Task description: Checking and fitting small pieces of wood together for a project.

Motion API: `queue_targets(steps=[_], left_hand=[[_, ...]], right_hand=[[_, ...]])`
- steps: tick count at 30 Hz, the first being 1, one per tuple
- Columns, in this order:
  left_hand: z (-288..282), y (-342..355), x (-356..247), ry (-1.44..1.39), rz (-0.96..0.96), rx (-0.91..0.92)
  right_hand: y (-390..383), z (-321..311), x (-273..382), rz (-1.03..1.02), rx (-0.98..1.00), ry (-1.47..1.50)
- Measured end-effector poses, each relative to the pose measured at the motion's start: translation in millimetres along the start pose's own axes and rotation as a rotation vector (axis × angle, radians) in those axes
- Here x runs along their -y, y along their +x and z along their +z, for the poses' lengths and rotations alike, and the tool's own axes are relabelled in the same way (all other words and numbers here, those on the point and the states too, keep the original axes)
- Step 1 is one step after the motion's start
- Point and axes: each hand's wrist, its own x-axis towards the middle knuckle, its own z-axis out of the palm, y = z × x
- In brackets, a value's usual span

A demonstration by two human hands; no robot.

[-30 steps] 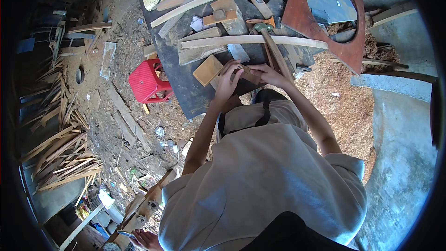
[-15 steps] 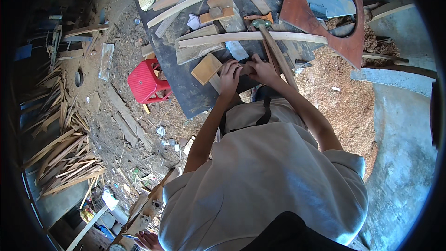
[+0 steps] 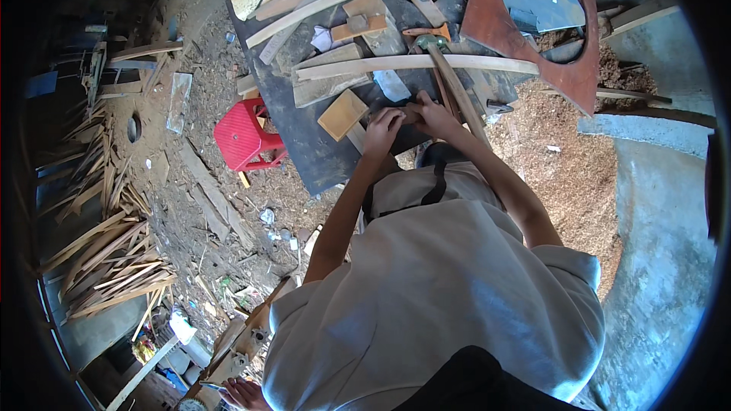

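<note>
At the near edge of the dark work table (image 3: 324,171), my right hand (image 3: 435,117) is closed around a small brown piece that looks like wood (image 3: 412,113). Beside it my left hand (image 3: 383,134) has its fingers bent and pinched together at the piece's left end; what lies between them is too small to make out. A square-faced wooden block (image 3: 343,115) rests just left of my left hand. Beyond the hands lie a pale blue-grey flat piece (image 3: 391,85) and a long pale curved strip of wood (image 3: 419,62). A hammer (image 3: 457,90) lies with its handle slanting past my right hand.
A red plastic stool (image 3: 242,135) stands left of the table. Far right on the table is a reddish-brown board with an oval cutout (image 3: 487,19). Sawdust (image 3: 563,175) covers the floor at right; scrap wood (image 3: 114,266) is heaped at left. Another person's hand (image 3: 245,394) shows at the lower left.
My left hand's fingers have drawn closer together and the hand has turned slightly. My right hand stays by the brown piece. The whole view has shifted a little to the right.
</note>
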Motion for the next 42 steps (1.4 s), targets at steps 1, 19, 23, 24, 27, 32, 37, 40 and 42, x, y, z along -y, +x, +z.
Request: queue_targets(steps=[1, 19, 23, 24, 27, 32, 37, 40, 42], left_hand=[[1.1, 0.4, -0.6, -0.003, -0.003, 0.001], [0.7, 1.6, -1.0, -0.066, -0.034, 0.005], [3.1, -0.1, -1.7, -0.072, -0.045, -0.014], [3.6, 0.9, -2.5, -0.082, -0.056, -0.012], [5.1, 1.1, -3.7, -0.078, -0.013, -0.019], [1.7, -0.2, 0.1, -0.085, -0.021, -0.031], [-2.2, 6.4, 1.0, -0.103, -0.014, -0.012], [0.9, 0.9, 0.7, -0.101, -0.006, -0.019], [0.8, -1.5, 3.2, -0.088, -0.01, -0.025]], right_hand=[[0.1, -1.1, -0.9, -0.012, -0.011, 0.004], [-3.7, -58.0, -18.6, 0.408, -0.37, -0.205], [12.8, -55.3, -20.5, 0.565, -0.186, -0.068], [12.3, -52.1, -24.1, 0.501, -0.267, -0.053], [-0.3, -50.9, -38.2, 0.369, -0.389, -0.011], [-35.3, -74.5, -3.0, 0.081, -0.568, 0.152], [-68.9, -96.1, 29.1, 0.299, -0.214, 0.33], [-86.0, -85.2, 40.8, 0.276, -0.152, 0.242], [-89.0, -75.3, 40.9, 0.145, -0.202, 0.125]])
